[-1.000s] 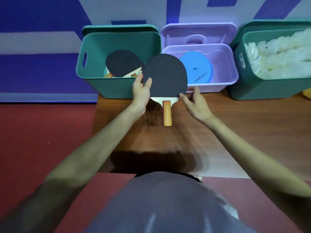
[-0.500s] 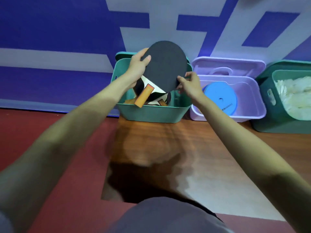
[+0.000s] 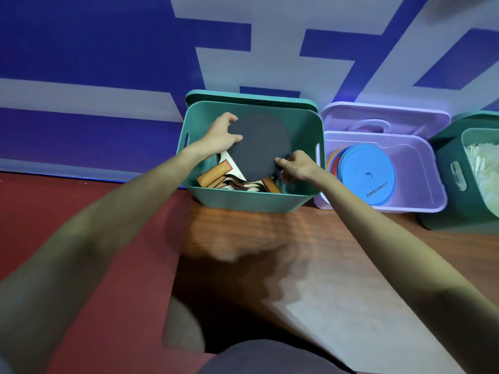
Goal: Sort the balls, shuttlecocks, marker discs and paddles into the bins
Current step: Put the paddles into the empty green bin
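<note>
A table tennis paddle (image 3: 263,144) with a black face sits inside the teal bin (image 3: 305,125), its wooden handle pointing down to the left over other paddles (image 3: 243,183). My left hand (image 3: 220,136) grips the paddle's upper left edge. My right hand (image 3: 295,166) pinches its lower right edge. Both hands are down inside the bin.
A lilac bin (image 3: 421,179) to the right holds a stack of marker discs (image 3: 364,174), blue on top, with its lid (image 3: 383,117) behind. A dark green bin (image 3: 448,168) of white shuttlecocks (image 3: 483,171) stands at the far right. Wooden board (image 3: 310,252) lies on red floor.
Both hands have carried the paddle from the wooden board up over the teal bin and lowered it inside, onto the other paddles.
</note>
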The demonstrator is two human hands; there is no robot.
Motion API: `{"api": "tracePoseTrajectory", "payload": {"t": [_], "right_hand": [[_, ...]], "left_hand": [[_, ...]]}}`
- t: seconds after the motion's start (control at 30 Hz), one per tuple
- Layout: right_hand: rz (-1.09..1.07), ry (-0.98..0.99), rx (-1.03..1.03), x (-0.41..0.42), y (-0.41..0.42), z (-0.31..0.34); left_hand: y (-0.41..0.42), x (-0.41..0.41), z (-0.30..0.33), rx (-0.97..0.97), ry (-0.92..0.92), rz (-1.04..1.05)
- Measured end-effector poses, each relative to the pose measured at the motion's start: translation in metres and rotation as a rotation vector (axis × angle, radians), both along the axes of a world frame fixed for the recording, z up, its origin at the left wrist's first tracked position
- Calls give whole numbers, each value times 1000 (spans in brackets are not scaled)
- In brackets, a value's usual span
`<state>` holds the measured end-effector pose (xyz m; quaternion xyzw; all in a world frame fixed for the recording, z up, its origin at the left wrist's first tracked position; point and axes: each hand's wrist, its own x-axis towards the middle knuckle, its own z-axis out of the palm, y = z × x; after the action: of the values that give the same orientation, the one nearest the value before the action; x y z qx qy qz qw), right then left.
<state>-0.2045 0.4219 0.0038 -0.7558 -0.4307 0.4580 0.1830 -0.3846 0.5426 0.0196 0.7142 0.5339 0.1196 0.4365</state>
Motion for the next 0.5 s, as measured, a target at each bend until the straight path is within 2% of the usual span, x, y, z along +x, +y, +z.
{"api": "tracePoseTrajectory", "payload": {"t": [0.13, 0.3, 0.43, 0.5], "right_hand": [[65, -26, -50, -2, 13, -14], [195, -118, -84, -5, 26, -17], [342, -402, -1, 1, 29, 1], [311, -482, 130, 8, 35, 12]], "left_hand": [[2, -4, -10, 21, 79, -25], [4, -6, -11, 159, 260, -113], [7, -15, -6, 307, 342, -203], [12, -18, 4, 459, 278, -190]]}}
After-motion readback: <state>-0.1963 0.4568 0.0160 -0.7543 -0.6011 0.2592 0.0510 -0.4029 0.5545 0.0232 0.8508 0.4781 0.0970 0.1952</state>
